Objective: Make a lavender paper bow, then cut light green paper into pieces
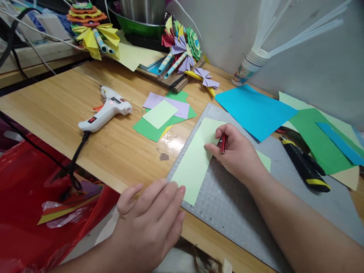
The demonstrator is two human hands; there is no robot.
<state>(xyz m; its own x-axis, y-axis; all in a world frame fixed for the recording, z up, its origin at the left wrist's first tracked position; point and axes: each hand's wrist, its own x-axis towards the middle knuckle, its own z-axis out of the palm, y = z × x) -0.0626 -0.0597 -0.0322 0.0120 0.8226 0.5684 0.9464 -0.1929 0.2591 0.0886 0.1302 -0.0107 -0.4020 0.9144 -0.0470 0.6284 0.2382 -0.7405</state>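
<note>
A sheet of pale green paper (196, 163) lies along the left side of the grey cutting mat (222, 212). My right hand (239, 157) rests over the paper's right part, its fingers closed around a red and black pencil (223, 144). The pencil's far end is hidden inside the hand. My left hand (155, 220) is at the near left corner of the paper, fingers stretched out and fingertips at the paper's edge. Another pale green piece (264, 161) shows just past my right wrist.
A white glue gun (106, 110) with a lit red light lies left. Cut paper pieces (159, 115), a blue sheet (254, 110), a black and yellow cutter (304, 165) and green paper (321, 140) surround the mat. Paper-flower crafts (182, 45) and a cup of sticks (250, 66) stand behind.
</note>
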